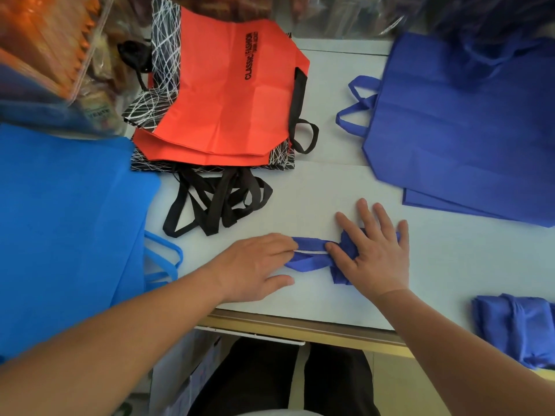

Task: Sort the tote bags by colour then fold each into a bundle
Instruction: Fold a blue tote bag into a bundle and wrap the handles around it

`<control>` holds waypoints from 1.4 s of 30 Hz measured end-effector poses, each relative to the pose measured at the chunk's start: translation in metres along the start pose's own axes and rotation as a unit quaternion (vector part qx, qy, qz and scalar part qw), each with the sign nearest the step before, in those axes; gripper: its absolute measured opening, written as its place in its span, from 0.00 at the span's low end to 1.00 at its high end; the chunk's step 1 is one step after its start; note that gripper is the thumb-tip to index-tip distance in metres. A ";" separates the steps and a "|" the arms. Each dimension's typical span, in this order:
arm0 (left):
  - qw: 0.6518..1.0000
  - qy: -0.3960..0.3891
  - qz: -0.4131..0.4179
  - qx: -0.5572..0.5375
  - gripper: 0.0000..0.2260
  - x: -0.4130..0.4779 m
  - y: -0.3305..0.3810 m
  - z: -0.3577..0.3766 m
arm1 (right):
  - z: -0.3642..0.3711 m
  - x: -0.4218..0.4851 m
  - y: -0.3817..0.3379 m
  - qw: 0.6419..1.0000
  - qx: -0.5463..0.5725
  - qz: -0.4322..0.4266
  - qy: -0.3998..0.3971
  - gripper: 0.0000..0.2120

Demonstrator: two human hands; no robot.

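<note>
At the far left a pile of light-blue totes [69, 220] is lying flat, and beside it an orange stack [222, 94] is resting on the worktop [330, 181]. Nearer the front edge, the left hand [252, 265] is being laid on the free end of the handle loops [309, 261], its fingers [279, 241] nearly straight and pressing the straps down (nothing is being pinched, as far as can be seen). The loops are running left to right into the folded dark-blue tote [341, 277], which is being pinned under the right hand [375, 256], fingers [366, 214] spread flat. With the loops lying between the hands, nearer the left, a rightward wrap is probably being prepared. Farther right, unfolded dark-blue totes [465, 130] and a finished bundle [513, 328] are waiting.
</note>
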State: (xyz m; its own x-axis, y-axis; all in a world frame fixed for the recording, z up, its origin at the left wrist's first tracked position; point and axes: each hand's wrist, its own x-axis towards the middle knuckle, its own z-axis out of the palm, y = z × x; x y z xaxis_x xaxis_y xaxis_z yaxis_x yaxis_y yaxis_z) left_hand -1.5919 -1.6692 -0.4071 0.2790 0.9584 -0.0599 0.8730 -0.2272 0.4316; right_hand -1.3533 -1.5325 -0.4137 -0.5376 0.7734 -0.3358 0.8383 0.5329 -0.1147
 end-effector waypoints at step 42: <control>0.788 0.124 -0.526 -0.295 0.12 0.048 0.054 0.009 | 0.013 -0.013 -0.030 0.998 -0.026 0.016 0.048 0.26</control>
State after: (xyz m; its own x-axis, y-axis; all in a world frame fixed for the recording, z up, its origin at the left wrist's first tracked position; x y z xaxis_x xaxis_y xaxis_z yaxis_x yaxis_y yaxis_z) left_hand -1.5281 -1.6374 -0.3949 -0.6255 0.5838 -0.5176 0.2099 0.7649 0.6090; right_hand -1.3704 -1.5634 -0.4177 -0.5181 0.8190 -0.2467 0.8513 0.5217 -0.0561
